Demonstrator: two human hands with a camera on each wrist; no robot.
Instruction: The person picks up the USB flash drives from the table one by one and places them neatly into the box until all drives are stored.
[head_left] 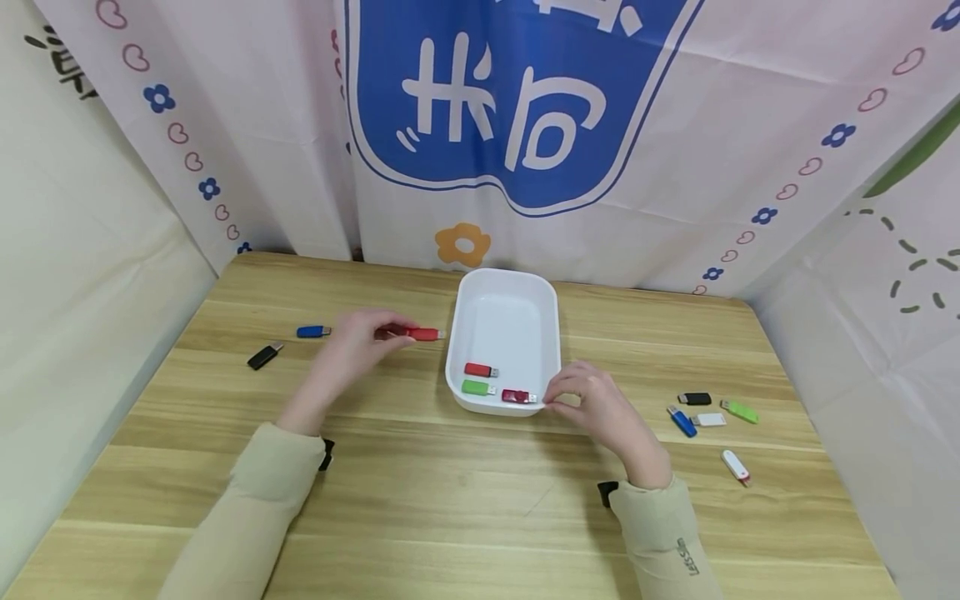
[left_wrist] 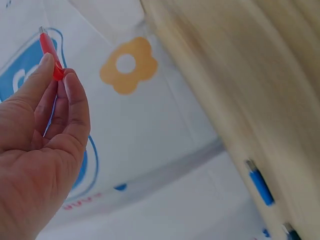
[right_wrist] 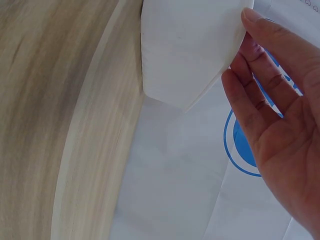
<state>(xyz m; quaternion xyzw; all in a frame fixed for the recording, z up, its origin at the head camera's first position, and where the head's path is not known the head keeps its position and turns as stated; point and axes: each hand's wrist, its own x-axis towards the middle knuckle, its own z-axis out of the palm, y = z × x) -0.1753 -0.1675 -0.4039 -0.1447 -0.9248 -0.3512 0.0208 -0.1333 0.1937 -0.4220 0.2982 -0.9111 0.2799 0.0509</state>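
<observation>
Left hand (head_left: 356,342): pinching a red USB stick (head_left: 426,334)
Right hand (head_left: 596,407): got the white tray (head_left: 504,321) by its rim

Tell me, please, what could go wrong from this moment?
The left hand pinches the red USB stick near one end, so it might twist or slip. Its metal plug points toward the white tray; carrying it too low could mean a bump. The right hand holds the tray at a corner; a careless pull might tilt it and slide the three sticks inside.
</observation>
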